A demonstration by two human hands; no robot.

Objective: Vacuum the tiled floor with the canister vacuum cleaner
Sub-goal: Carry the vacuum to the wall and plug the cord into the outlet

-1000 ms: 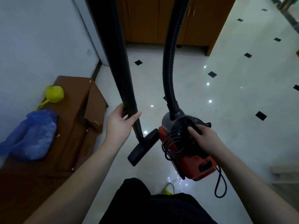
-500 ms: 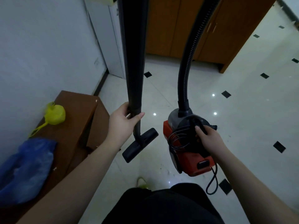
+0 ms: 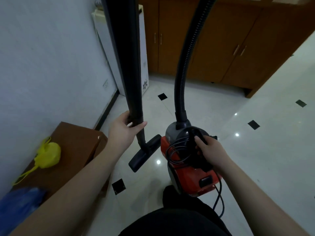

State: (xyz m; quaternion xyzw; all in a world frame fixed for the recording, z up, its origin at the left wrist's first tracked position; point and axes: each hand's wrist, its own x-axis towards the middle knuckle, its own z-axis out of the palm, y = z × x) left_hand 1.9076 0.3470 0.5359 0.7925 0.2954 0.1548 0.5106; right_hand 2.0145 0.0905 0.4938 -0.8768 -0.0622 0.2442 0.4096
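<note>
Far left, against the white wall (image 3: 42, 57): a brown box (image 3: 75, 143) carrying a yellow bag (image 3: 48, 155) near its middle and a blue bag (image 3: 18, 200) at its near end, neither part of the job. Next over, left hand (image 3: 122, 127) wrapped round the lower end of the black wand (image 3: 126, 62), thumb across the front, fingers curled behind. Wand standing close to upright, long axis running from the top edge of view straight down to the floor head (image 3: 144, 155). Floor head hanging below the left hand, just beside the canister's front, tilted, seemingly clear of the tiled floor (image 3: 255, 150) though contact hard to rule out. Middle now: ribbed hose (image 3: 189, 57) arcing up out of the nose of the red canister vacuum (image 3: 192, 164). Right hand (image 3: 210, 153) clamped over the black handle on top of the canister, a loop of power cord (image 3: 179, 152) bunched under the fingers and more cord trailing off the rear. Canister apparently lifted, carried low in front of the body, nose pointing away toward the wooden cabinets (image 3: 221, 45). Key relation, then: wand on the left, body on the right, both already in hand, bare floor opening ahead and to the right. Likely still setup, not cleaning: canister to go down, cord to be freed, wand to tip forward until the head lies flat.
</note>
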